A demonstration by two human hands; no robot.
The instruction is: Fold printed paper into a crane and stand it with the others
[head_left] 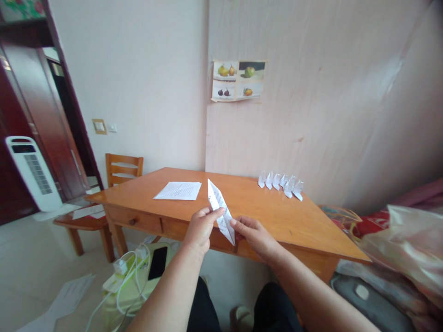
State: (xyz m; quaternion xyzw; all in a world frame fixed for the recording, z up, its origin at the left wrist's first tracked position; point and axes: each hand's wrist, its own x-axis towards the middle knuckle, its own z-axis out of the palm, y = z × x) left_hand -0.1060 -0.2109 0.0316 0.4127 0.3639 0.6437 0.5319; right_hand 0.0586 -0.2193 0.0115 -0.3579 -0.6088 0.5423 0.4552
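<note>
A folded sheet of printed paper (220,208), long and pointed at both ends, is held in the air over the table's front edge. My left hand (202,227) pinches it near its middle, thumb on top. Lower down, my right hand (252,231) grips its right edge between thumb and fingers. The fingers behind the paper are partly hidden. On the table (238,184) a stack of printed sheets (178,190) lies to the left. Several small folded paper figures (276,181) stand in a group at the back right.
A wooden chair (123,165) stands behind the table's left end, and a low stool (81,220) with papers is beside it. Below, a phone (158,263) and white cables rest on a pale green box (112,283). Plastic bags (408,249) crowd the right side.
</note>
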